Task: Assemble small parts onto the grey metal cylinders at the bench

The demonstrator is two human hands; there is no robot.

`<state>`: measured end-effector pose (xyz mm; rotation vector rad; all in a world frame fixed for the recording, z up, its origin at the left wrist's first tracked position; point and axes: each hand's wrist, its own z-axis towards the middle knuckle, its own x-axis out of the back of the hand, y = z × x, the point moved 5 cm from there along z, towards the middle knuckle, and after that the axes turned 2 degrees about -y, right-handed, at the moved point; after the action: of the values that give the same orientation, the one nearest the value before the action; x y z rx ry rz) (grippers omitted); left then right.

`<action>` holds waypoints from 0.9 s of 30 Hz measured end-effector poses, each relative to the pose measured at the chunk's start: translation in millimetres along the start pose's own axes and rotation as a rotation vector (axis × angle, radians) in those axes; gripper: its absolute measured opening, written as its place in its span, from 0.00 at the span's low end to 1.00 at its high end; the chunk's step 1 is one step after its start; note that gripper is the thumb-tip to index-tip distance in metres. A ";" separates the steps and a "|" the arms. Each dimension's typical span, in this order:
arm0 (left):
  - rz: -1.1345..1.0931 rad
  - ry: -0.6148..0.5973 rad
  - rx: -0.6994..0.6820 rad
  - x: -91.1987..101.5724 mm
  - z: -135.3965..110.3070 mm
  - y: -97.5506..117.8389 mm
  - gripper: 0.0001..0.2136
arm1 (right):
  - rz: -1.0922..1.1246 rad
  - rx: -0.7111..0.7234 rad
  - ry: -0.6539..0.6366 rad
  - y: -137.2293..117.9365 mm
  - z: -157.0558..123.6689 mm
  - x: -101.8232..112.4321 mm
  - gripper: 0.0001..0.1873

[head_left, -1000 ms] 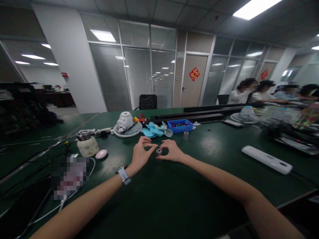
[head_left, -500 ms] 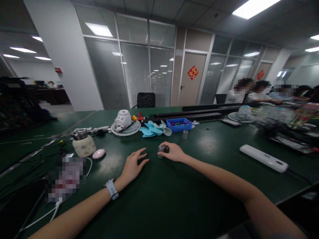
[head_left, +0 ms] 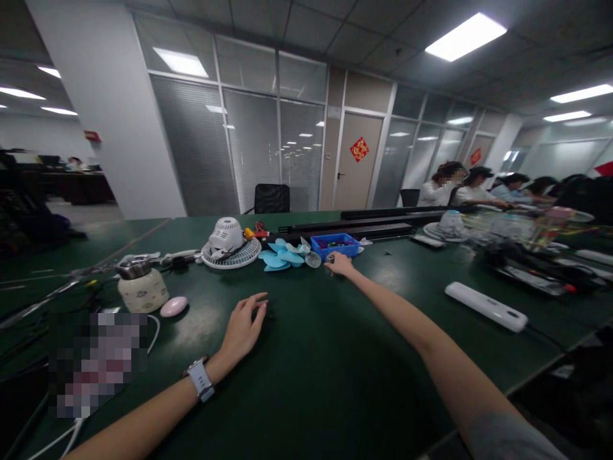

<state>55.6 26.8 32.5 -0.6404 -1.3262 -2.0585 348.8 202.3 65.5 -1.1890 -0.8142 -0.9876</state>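
My right hand reaches out just in front of the blue bin, its fingers closed around a small grey cylinder that looks like a small motor. Only the left side of that cylinder shows past the fingers. A second such cylinder is not visible; the hand covers that part of the table. My left hand, with a watch on its wrist, rests over the green table. Its fingers are apart and hold nothing.
Light-blue fan blades lie left of the bin, beside a white fan part. A cream jar and a pink oval item stand left. A white power strip lies right. People sit at the far right.
My right hand has moved away from me and slightly right, carrying the grey cylinder toward the blue bin. My left hand stays open. The view has turned slightly right.
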 end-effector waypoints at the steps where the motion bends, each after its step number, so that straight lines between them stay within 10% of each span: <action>1: -0.002 -0.001 0.005 -0.2 0.1 -0.7 0.20 | -0.004 0.000 -0.005 0.1 -1.1 -0.4 0.19; 5: -0.011 0.039 0.008 -0.3 1.2 -6.4 0.21 | -0.029 0.049 0.051 -13.6 -18.4 7.3 0.30; 8: -0.021 0.110 0.025 0.8 2.2 -13.1 0.21 | 0.020 0.345 0.133 -55.5 -55.1 12.8 0.27; 13: -0.008 0.207 0.040 2.4 2.6 -19.2 0.18 | 0.109 0.801 -0.146 -127.1 -132.4 -14.8 0.20; 21: 0.023 0.220 0.037 2.4 3.2 -20.8 0.19 | 0.042 0.783 -0.154 -140.3 -144.6 -43.1 0.15; 27: 0.012 0.228 0.025 2.2 3.4 -20.8 0.19 | 0.042 0.436 0.182 -70.1 -65.6 16.4 0.15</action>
<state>39.6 36.0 22.2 -0.3879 -1.2113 -2.0334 290.2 129.4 92.6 -0.7285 -0.8049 -0.8163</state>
